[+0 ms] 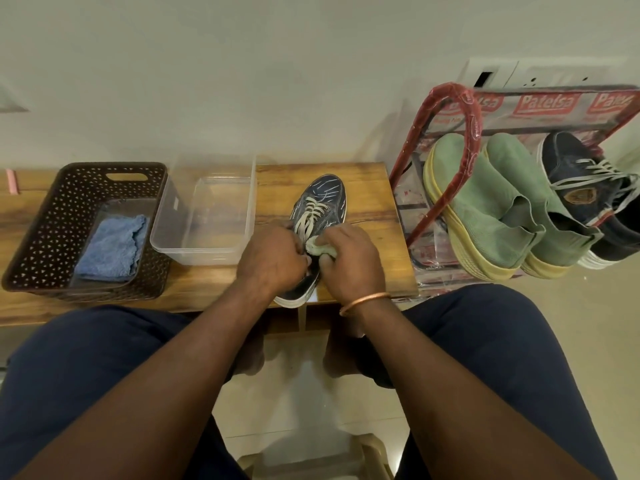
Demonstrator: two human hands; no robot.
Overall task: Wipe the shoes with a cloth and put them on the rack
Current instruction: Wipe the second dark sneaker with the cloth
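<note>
A dark blue shoe [322, 199] with pale laces lies on the wooden bench [370, 188], toe pointing away from me, heel over the front edge. My left hand [273, 258] grips the shoe at its opening. My right hand [353, 261] presses a pale green cloth [317, 247] against the shoe's tongue area. To the right stands a red-framed shoe rack [464, 109] holding two green shoes [485, 202] and one dark blue shoe [585, 188].
A clear plastic tub [207, 247] sits left of the shoe. Further left, a dark perforated basket [45, 230] holds a folded blue cloth [110, 247]. A wall runs behind the bench. My knees flank the tiled floor below.
</note>
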